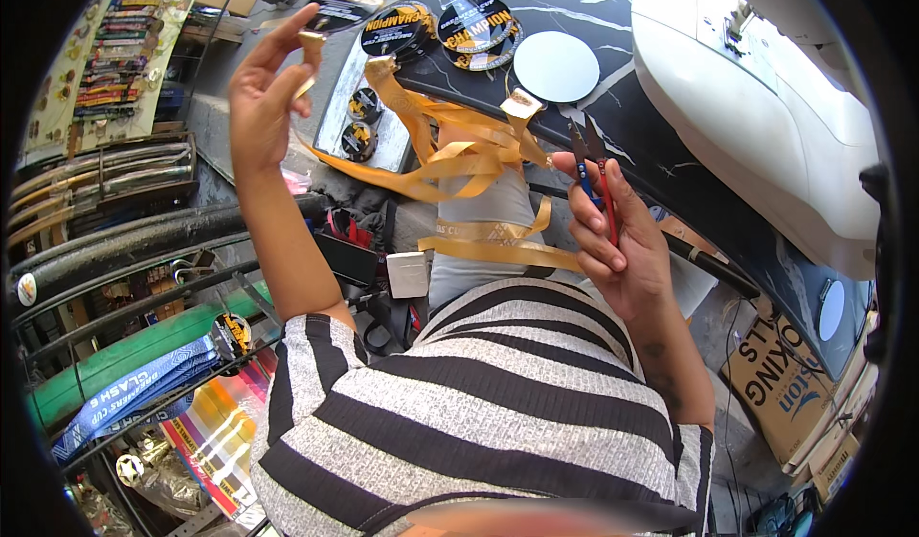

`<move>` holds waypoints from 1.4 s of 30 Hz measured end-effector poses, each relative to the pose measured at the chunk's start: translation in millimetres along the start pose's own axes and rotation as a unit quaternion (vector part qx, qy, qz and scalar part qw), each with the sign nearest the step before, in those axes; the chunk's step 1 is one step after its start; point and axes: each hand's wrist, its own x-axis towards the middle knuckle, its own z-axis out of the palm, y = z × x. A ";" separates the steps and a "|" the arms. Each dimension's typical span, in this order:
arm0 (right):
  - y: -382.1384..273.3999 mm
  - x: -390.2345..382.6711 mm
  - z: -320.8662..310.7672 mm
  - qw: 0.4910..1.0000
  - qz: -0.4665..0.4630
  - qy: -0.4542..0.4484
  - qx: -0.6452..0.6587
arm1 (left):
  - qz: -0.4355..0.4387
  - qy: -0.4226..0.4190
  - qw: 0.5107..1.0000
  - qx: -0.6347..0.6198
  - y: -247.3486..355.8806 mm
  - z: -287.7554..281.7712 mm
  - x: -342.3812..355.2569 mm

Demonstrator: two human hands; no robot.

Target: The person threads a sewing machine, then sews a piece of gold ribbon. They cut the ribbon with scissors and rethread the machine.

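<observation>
My left hand [265, 106] is raised at the upper left, pinching one end of a gold ribbon [459, 166] between thumb and fingers. Its long strip runs in loose loops across my lap and the table edge. In my right hand [613, 221] is a pair of snips [605, 188] with dark blades, one blue side and one red side; the blades stand apart and point away from me. Near its fingertips hangs a ribbon end with a pale square piece [522, 105]. Round black-and-gold discs [397, 30] lie beyond the ribbon.
A white sewing machine [756, 87] stands on the black marbled table [661, 159] at the right. A round white disc [556, 66] lies beside the printed discs. At left are metal racks with a blue ribbon [144, 384]; a cardboard box [780, 374] stands at lower right.
</observation>
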 end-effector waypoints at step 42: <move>-38.9 73.6 36.8 0.493 -0.319 0.127 -0.799 | 0.082 -0.043 0.982 0.167 -79.4 64.0 39.2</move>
